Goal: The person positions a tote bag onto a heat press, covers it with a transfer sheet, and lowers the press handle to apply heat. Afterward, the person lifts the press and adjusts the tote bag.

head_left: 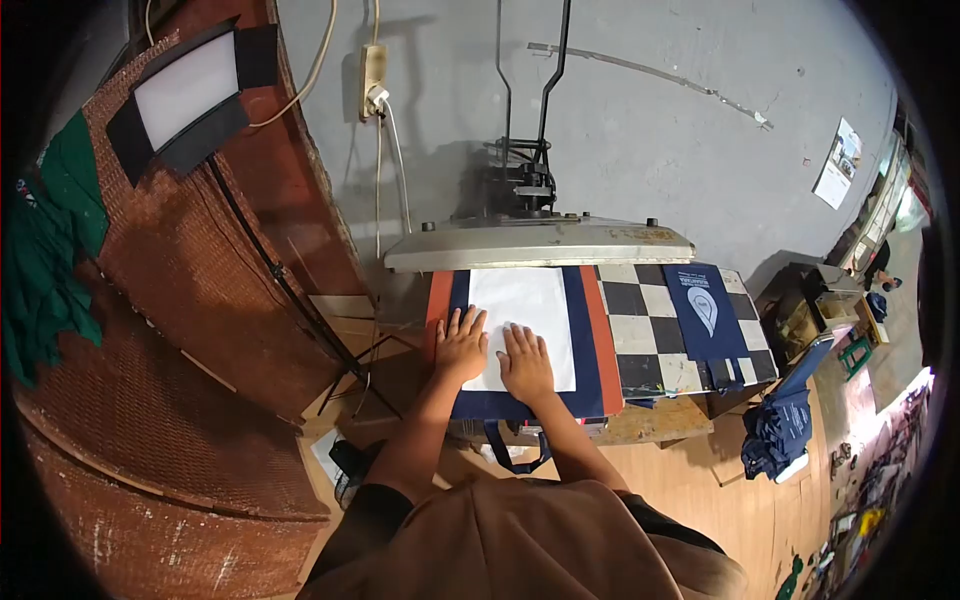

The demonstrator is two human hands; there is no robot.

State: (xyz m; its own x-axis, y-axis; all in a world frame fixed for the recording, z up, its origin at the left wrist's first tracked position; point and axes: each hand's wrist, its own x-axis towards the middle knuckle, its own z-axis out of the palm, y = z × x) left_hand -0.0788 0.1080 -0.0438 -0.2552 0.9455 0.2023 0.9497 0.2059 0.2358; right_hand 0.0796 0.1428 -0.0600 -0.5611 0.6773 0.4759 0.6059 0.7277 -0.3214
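Observation:
A white sheet (523, 295) lies on a navy fabric bag (592, 375), whose strap (515, 462) hangs over the front edge. My left hand (461, 347) rests flat on the sheet's left part, fingers spread. Beside it my right hand (526, 364) presses flat on the sheet, its fingers also stretched out. Neither hand holds anything. Under the bag shows a reddish-brown pad (609, 390). Directly behind stands a heat press with its metal upper plate (540, 250) close to the sheet's far edge.
On the checkered board (640, 345) at right lies a navy piece with a white print (706, 312). More navy bags (775, 435) hang further right. A lamp (187, 90) on a stand is at left, near green cloth (65, 240). A power socket (374, 80) is on the wall.

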